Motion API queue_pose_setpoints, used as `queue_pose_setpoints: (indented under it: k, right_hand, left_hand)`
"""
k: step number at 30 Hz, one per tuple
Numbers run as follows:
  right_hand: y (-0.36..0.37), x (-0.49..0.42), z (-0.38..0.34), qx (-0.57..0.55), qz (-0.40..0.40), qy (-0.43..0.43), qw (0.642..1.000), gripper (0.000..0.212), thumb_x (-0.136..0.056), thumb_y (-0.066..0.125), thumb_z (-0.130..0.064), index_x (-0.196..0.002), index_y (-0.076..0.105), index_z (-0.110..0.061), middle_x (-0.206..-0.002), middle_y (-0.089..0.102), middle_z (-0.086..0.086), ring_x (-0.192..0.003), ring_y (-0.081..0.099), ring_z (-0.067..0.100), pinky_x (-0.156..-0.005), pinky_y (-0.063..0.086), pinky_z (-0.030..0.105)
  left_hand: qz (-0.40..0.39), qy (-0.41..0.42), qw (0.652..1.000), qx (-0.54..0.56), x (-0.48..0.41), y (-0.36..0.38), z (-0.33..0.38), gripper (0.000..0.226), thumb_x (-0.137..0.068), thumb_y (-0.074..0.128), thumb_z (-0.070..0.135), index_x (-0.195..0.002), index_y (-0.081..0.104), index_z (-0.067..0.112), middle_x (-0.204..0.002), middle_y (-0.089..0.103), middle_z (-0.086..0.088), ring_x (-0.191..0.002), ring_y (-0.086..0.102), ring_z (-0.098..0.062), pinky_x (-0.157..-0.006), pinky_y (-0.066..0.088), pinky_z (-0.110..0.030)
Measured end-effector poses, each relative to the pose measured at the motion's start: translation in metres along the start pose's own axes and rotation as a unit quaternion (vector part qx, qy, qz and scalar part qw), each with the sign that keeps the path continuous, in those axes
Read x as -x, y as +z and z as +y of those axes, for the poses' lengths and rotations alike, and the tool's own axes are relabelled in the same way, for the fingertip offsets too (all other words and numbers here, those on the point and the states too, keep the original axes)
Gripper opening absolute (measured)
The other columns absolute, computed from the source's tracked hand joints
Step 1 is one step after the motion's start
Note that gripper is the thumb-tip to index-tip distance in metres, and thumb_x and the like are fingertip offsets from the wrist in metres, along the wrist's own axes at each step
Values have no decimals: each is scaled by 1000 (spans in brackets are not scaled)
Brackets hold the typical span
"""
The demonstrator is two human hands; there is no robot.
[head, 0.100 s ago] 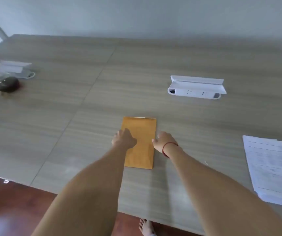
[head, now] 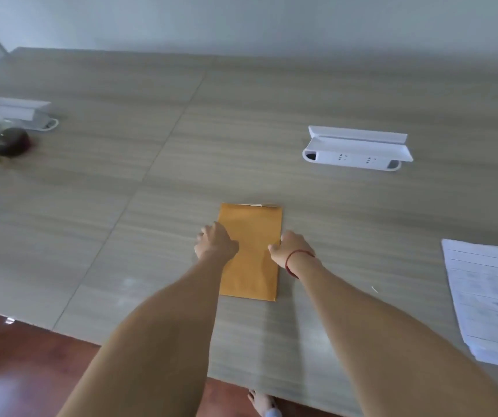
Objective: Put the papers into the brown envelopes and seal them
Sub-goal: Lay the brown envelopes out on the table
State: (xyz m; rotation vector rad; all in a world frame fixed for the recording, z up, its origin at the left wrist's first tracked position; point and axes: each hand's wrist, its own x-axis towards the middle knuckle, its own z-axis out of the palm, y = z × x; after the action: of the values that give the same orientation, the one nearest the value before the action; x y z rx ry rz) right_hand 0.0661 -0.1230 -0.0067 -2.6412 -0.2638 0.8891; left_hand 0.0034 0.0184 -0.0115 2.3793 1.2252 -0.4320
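Brown envelope (head: 250,236) lies flat on the table (head: 121,236). My left hand (head: 216,243) is curled on its left edge and my right hand (head: 291,246) on its right edge, can't tell if they're actually pinching it. Papers (head: 488,296) sit well right of the envelope.

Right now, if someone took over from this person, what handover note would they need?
Left hand: knuckles up on the envelope's left edge, fingers curled; grip hidden.
Right hand: at the envelope's right edge, fingers curled; grip hidden.
Envelope: flat on the table, a pale strip showing at its far end.
Papers: stacked at the table's right side, apart from the envelope.
Done: cannot tell whether the envelope is filled or sealed.
Left: check and seal it; the stack needs envelopes, none other in view.
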Motion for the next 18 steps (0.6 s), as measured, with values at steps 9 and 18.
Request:
queue_pose_setpoints:
  k: [9,18]
  right_hand:
    - [9,-22,-20,-57,30,108,992,44,-75,75,-45,-104,62,-15,-109,68,3,-103,67,26,-74,49,31]
    - [8,-29,-13,-152,-28,127,980,25,-81,74,-26,-87,55,-10,-91,65,7,-96,68,27,-78,53,33]
  left_hand:
    - [-3,-57,991,123,-27,8,-4,67,-73,79,41,-123,51,7,-131,48,-12,-125,47,-30,-98,47,-41]
    - [-7,-106,984,143,-31,9,-5,57,-74,73,32,-121,51,10,-129,48,-11,-122,47,-31,-98,48,-44]
